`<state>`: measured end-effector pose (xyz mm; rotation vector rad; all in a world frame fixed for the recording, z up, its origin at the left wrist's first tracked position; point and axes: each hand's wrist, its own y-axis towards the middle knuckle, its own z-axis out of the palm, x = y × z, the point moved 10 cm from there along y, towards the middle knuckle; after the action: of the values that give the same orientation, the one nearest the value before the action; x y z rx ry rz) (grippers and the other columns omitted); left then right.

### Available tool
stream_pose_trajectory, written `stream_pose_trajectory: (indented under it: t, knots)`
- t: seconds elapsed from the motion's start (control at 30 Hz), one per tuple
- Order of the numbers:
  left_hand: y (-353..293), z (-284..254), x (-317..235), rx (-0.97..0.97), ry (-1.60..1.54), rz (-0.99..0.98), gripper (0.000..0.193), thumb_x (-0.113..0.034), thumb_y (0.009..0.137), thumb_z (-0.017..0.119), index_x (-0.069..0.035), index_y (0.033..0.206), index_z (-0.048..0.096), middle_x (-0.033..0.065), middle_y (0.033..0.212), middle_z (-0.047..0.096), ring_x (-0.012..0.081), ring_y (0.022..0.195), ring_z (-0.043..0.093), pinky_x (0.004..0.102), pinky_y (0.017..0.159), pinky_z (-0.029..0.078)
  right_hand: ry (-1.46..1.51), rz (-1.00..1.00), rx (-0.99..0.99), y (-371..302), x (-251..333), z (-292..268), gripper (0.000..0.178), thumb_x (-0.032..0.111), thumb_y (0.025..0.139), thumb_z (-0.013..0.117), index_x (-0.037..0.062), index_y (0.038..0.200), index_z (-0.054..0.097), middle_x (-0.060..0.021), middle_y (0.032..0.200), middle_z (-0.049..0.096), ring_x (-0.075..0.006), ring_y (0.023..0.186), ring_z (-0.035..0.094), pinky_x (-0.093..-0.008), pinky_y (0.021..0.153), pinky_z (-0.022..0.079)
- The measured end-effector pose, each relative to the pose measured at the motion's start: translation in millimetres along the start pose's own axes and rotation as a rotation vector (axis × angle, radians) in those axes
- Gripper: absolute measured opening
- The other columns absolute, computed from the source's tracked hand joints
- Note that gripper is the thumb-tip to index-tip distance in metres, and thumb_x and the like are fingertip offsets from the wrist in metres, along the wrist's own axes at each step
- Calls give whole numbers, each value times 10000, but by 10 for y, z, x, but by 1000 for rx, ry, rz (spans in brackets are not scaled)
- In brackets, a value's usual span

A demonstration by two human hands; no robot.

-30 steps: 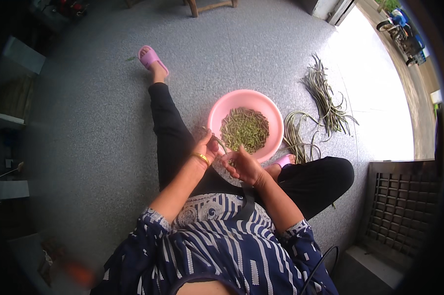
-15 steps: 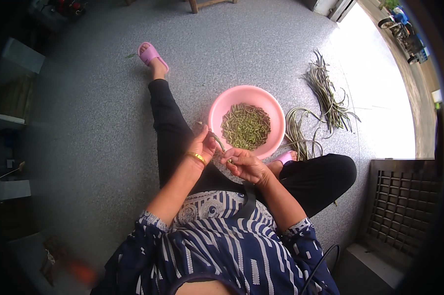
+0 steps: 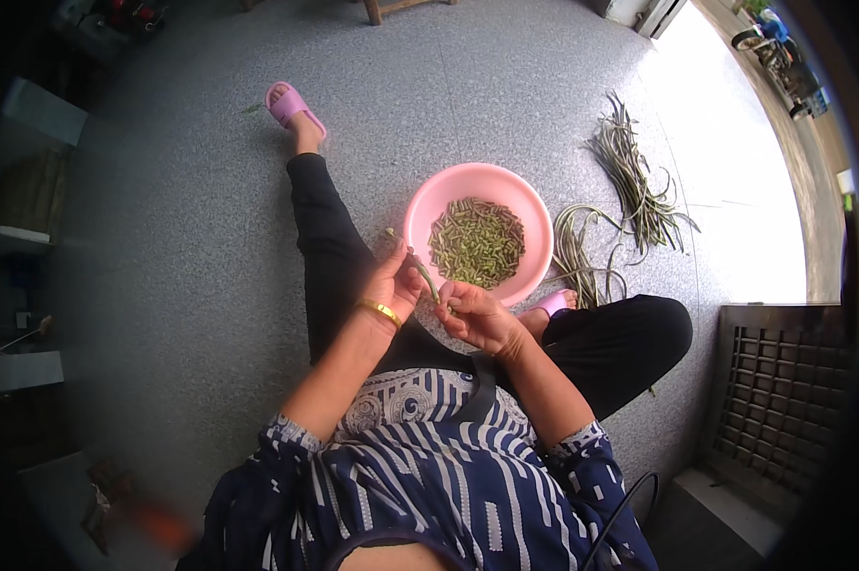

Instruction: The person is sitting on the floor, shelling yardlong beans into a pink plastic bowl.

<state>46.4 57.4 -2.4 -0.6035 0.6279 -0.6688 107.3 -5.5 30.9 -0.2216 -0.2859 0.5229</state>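
Note:
My left hand [image 3: 392, 285], with a gold bangle at its wrist, is closed around a green long bean [image 3: 424, 274]. The bean slants down toward my right hand [image 3: 482, 319], whose thumb and fingers pinch its lower end. Both hands are at the near left side of a pink plastic basin [image 3: 538, 249], above my lap. Short bean pieces [image 3: 477, 244] cover the basin's bottom. Whether my left palm hides more than one bean I cannot tell.
On the grey speckled floor, right of the basin, lie a large bundle of long beans [image 3: 631, 176] and a smaller bunch [image 3: 570, 252]. My outstretched leg [image 3: 323, 205] flanks the basin's left; my bent leg [image 3: 620, 347] is at near right. A dark lattice panel [image 3: 780, 381] stands farther right.
The bean between my hands now runs straighter, and my right fingers have shifted slightly along its lower end. The short piece seen at my right fingertips earlier is no longer distinct.

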Motion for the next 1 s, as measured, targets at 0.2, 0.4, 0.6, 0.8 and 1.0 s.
stream_pose_trajectory:
  t: [0.2,0.4,0.6,0.8,1.0]
  knots:
    - [9,-46,-42,-42,63,62,152,-208,719,642,-102,700,536,-12,608,531,65,511,492,174,447,401,-169,-356,-577,-106,629,-1027,119,-12,771,404,6,880,449,-83,750,504,-121,575,461,-207,516,407]
    - [-2,-79,-98,-69,100,109,158,-205,701,661,-113,694,532,-23,592,519,69,500,490,177,436,399,-268,-603,-576,-176,971,-1161,108,39,812,442,23,916,466,-104,822,538,-154,665,532,-237,594,457]
    - [-11,-84,-143,-75,156,175,154,-187,699,664,-129,689,522,-25,590,520,69,475,485,172,423,393,-847,-683,-653,-183,1294,-1058,305,196,829,420,-7,1054,454,-118,1137,415,-189,1028,401,-301,827,333]
    - [-13,-53,-235,-34,255,288,180,-184,712,654,-132,674,486,-25,580,517,68,459,491,170,407,396,-1108,-512,-736,-143,1090,-992,311,275,849,409,-10,877,532,-73,844,538,-129,809,481,-248,743,360]
    - [-40,-32,-331,-27,364,396,190,-186,716,650,-122,681,475,-23,566,511,57,447,489,174,404,402,-1467,-203,-385,10,368,-50,401,363,839,430,-12,753,543,-55,654,536,-135,616,500,-273,550,389]
